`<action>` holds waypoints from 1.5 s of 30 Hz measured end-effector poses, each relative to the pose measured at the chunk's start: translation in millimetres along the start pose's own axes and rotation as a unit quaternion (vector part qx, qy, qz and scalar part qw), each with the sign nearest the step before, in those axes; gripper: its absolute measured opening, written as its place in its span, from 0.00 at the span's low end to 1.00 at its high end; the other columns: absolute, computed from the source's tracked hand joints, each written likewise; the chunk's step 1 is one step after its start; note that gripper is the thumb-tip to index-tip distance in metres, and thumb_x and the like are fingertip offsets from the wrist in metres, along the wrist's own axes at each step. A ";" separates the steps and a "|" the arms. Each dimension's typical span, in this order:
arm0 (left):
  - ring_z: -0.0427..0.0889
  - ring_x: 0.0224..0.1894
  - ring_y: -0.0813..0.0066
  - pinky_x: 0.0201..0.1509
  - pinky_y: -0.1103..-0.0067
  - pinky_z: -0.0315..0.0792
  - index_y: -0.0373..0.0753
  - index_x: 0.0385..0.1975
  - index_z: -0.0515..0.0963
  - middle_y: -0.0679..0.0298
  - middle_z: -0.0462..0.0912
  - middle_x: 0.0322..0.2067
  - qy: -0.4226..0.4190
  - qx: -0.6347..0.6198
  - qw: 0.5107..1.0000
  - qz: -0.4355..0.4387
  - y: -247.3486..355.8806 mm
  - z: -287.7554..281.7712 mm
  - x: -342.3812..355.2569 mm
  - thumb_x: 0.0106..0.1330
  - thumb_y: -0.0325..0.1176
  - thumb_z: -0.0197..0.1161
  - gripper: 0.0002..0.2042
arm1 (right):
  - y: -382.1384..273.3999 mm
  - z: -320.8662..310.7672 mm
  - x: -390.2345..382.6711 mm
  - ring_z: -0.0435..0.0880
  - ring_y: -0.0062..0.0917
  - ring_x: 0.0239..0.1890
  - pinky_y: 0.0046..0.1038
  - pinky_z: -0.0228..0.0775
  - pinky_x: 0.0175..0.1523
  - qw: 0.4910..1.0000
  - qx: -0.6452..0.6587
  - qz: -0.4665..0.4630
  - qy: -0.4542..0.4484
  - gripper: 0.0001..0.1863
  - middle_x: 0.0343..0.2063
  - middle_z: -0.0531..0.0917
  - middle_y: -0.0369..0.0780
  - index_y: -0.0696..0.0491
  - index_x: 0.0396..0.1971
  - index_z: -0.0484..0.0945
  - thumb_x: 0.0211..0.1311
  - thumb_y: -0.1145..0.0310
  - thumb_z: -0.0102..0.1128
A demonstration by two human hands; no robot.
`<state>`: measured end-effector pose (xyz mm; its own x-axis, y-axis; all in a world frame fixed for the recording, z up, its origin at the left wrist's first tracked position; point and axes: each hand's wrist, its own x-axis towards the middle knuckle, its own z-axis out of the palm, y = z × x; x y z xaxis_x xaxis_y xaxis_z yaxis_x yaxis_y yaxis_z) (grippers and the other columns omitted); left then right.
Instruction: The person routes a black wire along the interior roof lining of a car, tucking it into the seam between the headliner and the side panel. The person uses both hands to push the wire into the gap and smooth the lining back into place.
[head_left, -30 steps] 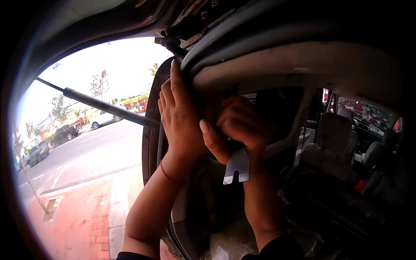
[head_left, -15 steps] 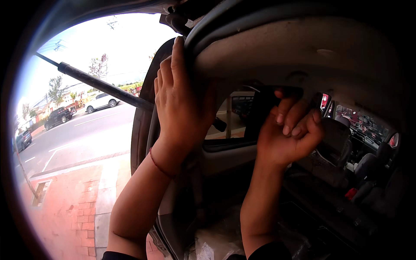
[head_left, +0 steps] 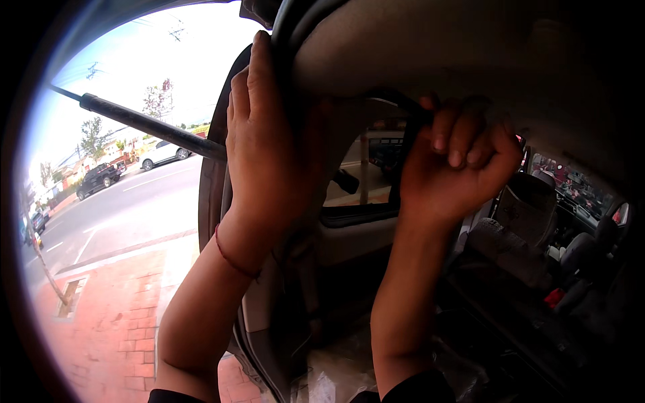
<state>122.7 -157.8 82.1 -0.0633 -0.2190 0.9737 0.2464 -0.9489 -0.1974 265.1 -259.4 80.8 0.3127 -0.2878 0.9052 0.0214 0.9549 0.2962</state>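
Observation:
My left hand (head_left: 265, 154) is raised against the rear pillar at the edge of a vehicle's back opening. Its fingers stretch upward beside a dark rubber seal (head_left: 287, 33); its thumb side is lost in shadow. Below the pale headliner (head_left: 403, 47), my right hand (head_left: 447, 168) is up with its fingers curled inward. A dark curved strip (head_left: 396, 97) meets those fingers, but whether they grip it cannot be made out in the dark. A side window (head_left: 363, 168) lies between the two hands.
A black gas strut (head_left: 148, 124) slants across the opening on the left. Seats (head_left: 531, 208) fill the cabin at right. Clear plastic sheeting (head_left: 336, 376) lies at the bottom. Outside are a brick pavement (head_left: 121, 316), a road and parked cars (head_left: 164, 154).
Both hands sit slightly higher in the picture; the left has shifted a little left, the right a little right. The view has also shifted somewhat.

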 end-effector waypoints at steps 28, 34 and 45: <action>0.81 0.55 0.57 0.55 0.69 0.77 0.35 0.67 0.60 0.45 0.77 0.56 -0.045 0.042 0.998 -0.010 -6.0 -19.5 11.9 0.67 0.31 0.65 0.31 | -14.2 18.6 45.9 0.58 0.20 0.13 0.38 0.69 0.40 0.978 -0.085 0.181 0.064 0.22 0.08 0.56 0.30 0.43 0.12 0.56 0.66 0.60 0.48; 0.75 0.61 0.58 0.63 0.69 0.70 0.33 0.68 0.58 0.46 0.73 0.60 -0.019 0.018 1.000 0.005 -8.2 -9.0 7.1 0.70 0.31 0.61 0.29 | -1.0 -21.0 68.0 0.56 0.17 0.13 0.40 0.67 0.46 0.976 0.012 0.213 0.048 0.21 0.08 0.55 0.27 0.43 0.12 0.57 0.68 0.62 0.46; 0.73 0.61 0.62 0.65 0.72 0.65 0.30 0.67 0.59 0.50 0.73 0.59 -0.026 -0.032 0.999 0.025 -7.4 -5.1 5.8 0.73 0.33 0.56 0.26 | 40.0 -15.1 77.5 0.59 0.21 0.15 0.39 0.70 0.41 0.962 -0.094 0.061 0.251 0.19 0.10 0.57 0.32 0.46 0.14 0.59 0.67 0.63 0.46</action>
<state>115.6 -153.2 88.6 -0.0014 -0.2566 0.9665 0.1854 -0.9498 -0.2519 304.6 -242.5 158.3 0.7411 -0.1455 0.6555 0.1112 0.9894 0.0938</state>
